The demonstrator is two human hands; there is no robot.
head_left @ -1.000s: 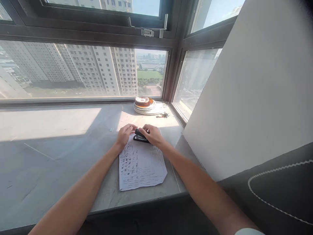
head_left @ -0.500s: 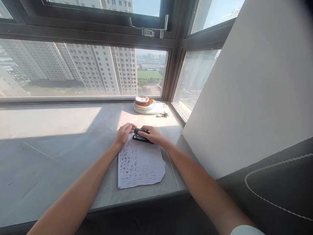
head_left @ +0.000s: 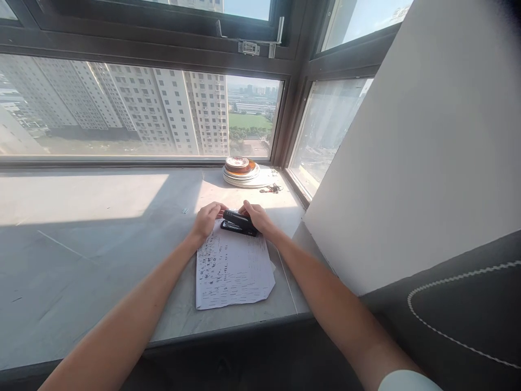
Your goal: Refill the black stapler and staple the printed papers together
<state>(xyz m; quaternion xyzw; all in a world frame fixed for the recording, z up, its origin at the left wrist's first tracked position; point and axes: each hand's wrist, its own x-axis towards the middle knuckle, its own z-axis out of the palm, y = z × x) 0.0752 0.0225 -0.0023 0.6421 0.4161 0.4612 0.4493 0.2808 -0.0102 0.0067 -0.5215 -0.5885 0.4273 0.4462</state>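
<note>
A black stapler (head_left: 240,221) lies slantwise across the top of some handwritten sheets of paper (head_left: 234,277), its two arms apart at the left end. My right hand (head_left: 258,218) grips its right end, with the thumb raised above the top arm. At the other end, my left hand (head_left: 207,220) has its fingers curled together at the stapler's nose; its fingertips are partly hidden. The wrist of that hand rests by the paper's upper left edge. Dark handwriting covers the top sheet, and its lower right corner is cut or folded at an angle.
Stacked plates and reddish bowls (head_left: 241,172) stand by the window corner, with a small bunch of keys or trinkets (head_left: 271,189) beside them. A white slanted wall (head_left: 391,163) bounds the right side. The grey sill (head_left: 101,260) ends at a dark front edge.
My right thumb has lifted off the stapler's top, and the right hand has shifted slightly rightward, uncovering more of the stapler. My left hand stays at its nose. The view has tilted slightly.
</note>
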